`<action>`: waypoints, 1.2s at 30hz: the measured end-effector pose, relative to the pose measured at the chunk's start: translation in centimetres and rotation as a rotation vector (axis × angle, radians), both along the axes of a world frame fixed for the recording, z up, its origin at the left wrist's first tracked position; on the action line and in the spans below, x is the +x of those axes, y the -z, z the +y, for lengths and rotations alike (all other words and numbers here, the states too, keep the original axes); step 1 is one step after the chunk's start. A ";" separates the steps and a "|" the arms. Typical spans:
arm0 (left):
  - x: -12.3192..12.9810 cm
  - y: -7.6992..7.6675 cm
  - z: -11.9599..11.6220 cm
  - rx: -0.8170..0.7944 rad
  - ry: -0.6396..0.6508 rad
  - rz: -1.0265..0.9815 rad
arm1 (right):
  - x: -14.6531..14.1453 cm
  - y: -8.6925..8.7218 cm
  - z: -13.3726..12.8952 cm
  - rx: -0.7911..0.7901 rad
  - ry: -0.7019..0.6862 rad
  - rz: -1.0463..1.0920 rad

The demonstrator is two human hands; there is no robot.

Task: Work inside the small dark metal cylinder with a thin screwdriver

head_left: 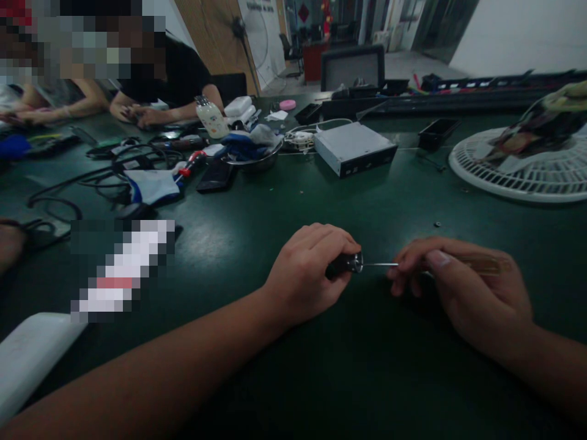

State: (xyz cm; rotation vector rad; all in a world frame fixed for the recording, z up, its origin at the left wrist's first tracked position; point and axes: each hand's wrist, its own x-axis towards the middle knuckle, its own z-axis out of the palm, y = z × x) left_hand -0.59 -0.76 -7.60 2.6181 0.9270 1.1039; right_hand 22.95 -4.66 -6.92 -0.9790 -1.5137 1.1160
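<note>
My left hand [312, 269] is closed around a small dark cylindrical part [343, 264] with a shiny metal end that faces right. A thin metal shaft [380, 264] runs from that end to the fingers of my right hand [468, 287]. In my right palm lies a yellowish, see-through screwdriver handle [486, 264], in line with the shaft, with the fingers curled round it. Whether the shaft's tip enters the dark part or only touches it cannot be seen. Beyond my right hand a tiny metal piece [437, 224] rests on the dark green table [238, 244].
A grey drive box [355, 146] stands ahead, with a white fan grille [527, 183] at the right. Ahead left are a metal bowl [259, 162], a red-handled screwdriver [192, 164], a phone [215, 176] and cables. People sit at the far left.
</note>
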 end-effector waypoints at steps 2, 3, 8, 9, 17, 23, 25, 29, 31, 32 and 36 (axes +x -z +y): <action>0.0 -0.1 0.0 0.000 0.004 0.008 | -0.1 0.0 0.0 -0.003 0.043 -0.001; 0.1 -0.1 0.0 0.002 0.004 0.008 | -0.1 0.0 0.0 -0.002 0.054 0.012; 0.1 -0.1 0.0 0.002 -0.008 -0.003 | 0.1 0.1 0.0 0.015 -0.064 0.050; 0.1 -0.1 -0.1 -0.001 -0.008 0.001 | 0.2 0.2 0.0 0.019 -0.086 0.041; 0.1 0.0 0.0 0.012 -0.003 -0.003 | 0.1 0.2 0.0 0.004 0.004 0.043; 0.2 -0.1 -0.1 -0.002 -0.008 0.018 | 0.2 0.1 0.1 -0.001 -0.041 -0.017; 0.2 -0.2 -0.1 -0.001 -0.003 0.026 | 0.1 0.1 0.1 0.007 0.033 -0.013; 0.2 -0.2 0.0 0.011 -0.012 0.007 | 0.0 0.1 0.2 0.002 0.003 0.006; 0.2 -0.2 0.1 0.018 -0.009 -0.002 | 0.1 0.1 0.2 -0.002 -0.055 0.007; 0.2 -0.2 0.1 0.020 -0.008 -0.005 | 0.1 0.1 0.3 0.001 -0.078 0.006; 0.3 -0.2 0.1 0.017 -0.007 -0.001 | 0.3 0.1 0.3 0.009 -0.061 -0.029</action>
